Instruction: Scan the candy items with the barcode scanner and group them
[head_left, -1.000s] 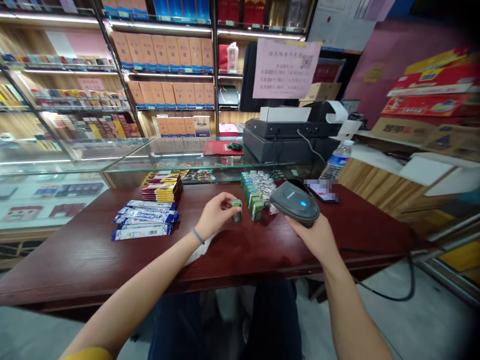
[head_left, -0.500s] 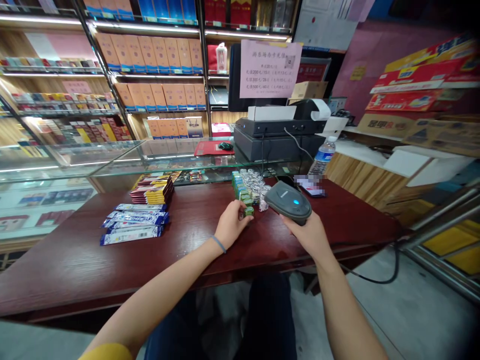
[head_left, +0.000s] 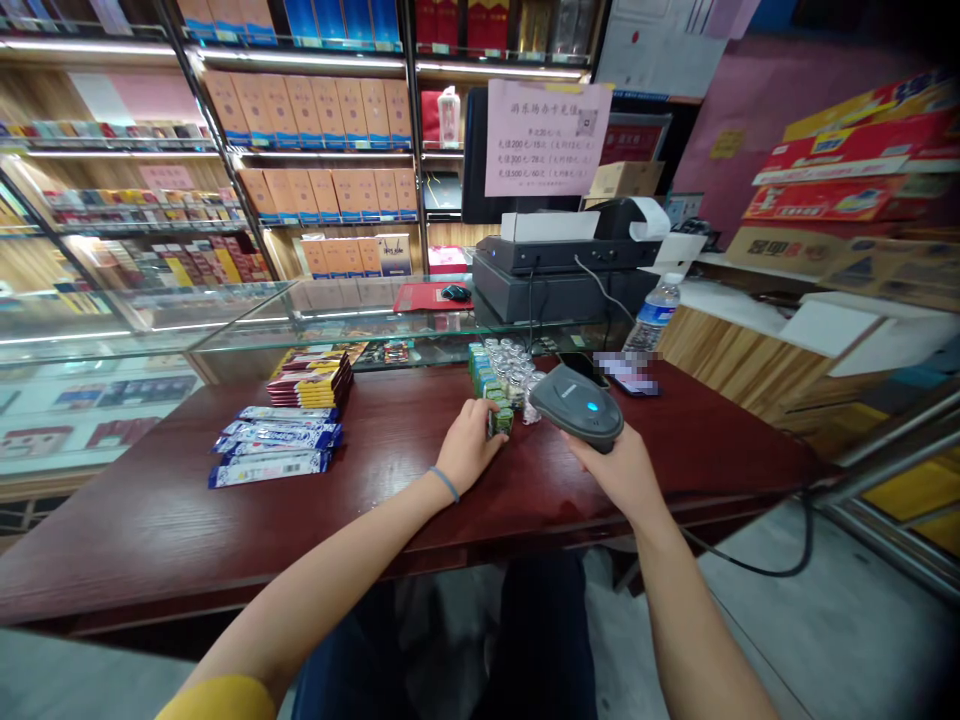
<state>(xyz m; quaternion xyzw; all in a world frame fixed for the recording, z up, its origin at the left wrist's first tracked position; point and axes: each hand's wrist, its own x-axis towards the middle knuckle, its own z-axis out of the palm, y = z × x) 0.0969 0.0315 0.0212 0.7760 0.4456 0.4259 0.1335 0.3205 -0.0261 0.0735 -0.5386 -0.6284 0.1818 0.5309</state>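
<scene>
Shelving: tall lit wall shelves (head_left: 315, 110) stocked with orange and blue cartons, behind a glass display case (head_left: 225, 320).

Worktop: long dark red wooden worktop (head_left: 225, 520), carrying all items below.

Register: black cash register with receipt printer (head_left: 562, 270) at the far edge, a pink paper notice (head_left: 544, 140) above it and a clear plastic water bottle (head_left: 651, 318) just beside it.

Stock, left: stack of red-and-yellow flat packets (head_left: 311, 378); nearer, a fan of blue-and-white long wrapped bars (head_left: 274, 450).

Scanner: grey handheld barcode scanner with a blue light (head_left: 576, 405), cable trailing off the worktop's right end. The right hand (head_left: 622, 475) is closed around its handle, head tilted toward the small items.

Small stock: cluster of little glass bottles with green labels and boxes (head_left: 499, 375), near the worktop's middle.

Item in hand: small green-labelled box (head_left: 501, 420), pinched by the left hand's (head_left: 466, 452) grip, now down at the near end of the cluster's row, touching or just beside its neighbours. A second ago it was held apart, left of the row; it has since been carried in and lowered, which suggests this piece is rejoining the group beside the scanner.
</scene>
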